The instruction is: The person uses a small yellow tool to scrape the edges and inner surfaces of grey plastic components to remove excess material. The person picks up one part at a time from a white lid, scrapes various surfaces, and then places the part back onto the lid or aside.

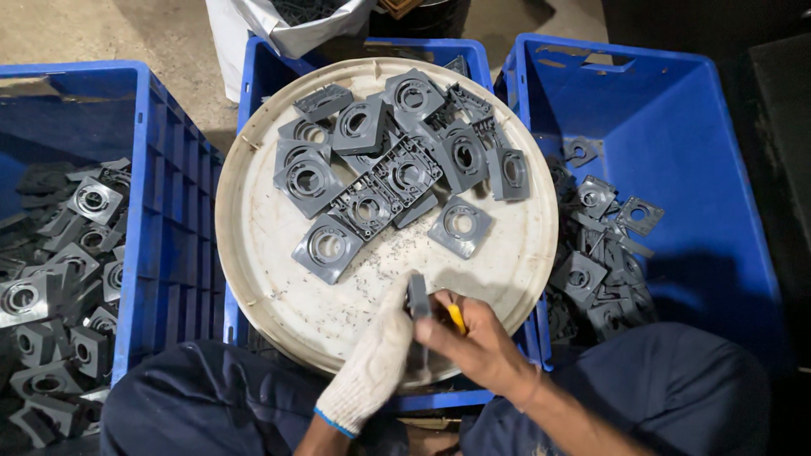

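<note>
The grey plastic part point(417, 295) was held on edge over the near rim of the round white tray point(253, 228), pinched in the gloved left hand point(376, 359), which was closed snug around its lower half. The bare right hand point(477, 338) was wrapped around a yellow-handled tool point(456, 317), tip right against the part's edge, looked like trimming flash to me. Honestly the way to do this well is to keep the part braced low, take short light strokes away from the glove, and let the bits drop on the tray, which already had grey shavings point(380, 253) scattered on it. Further up the tray sat a pile of similar square grey parts point(380, 160). Blue crates flanked it, the left crate point(144, 211) and the right crate point(676, 169), both with more of the same parts inside.
</note>
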